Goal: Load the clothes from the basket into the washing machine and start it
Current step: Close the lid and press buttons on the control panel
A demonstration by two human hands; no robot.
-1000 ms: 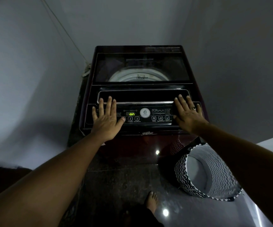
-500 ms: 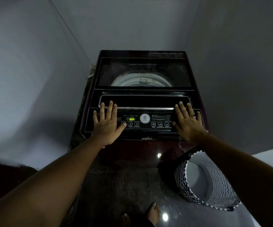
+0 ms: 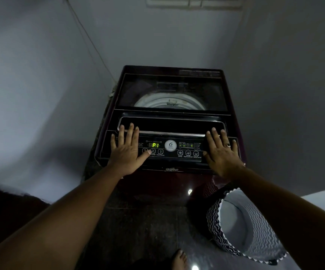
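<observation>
The left hand and right hand lie flat, fingers straight, on the dark maroon washing machine, green display between them; black-and-white zigzag fabric basket below the right.

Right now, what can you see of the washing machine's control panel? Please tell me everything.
The control panel is a glossy black strip at the front of the washing machine. Its green display reads P1, beside a round white badge. Numbered and labelled round buttons run below. The left hand and right hand lie flat on its ends.
</observation>
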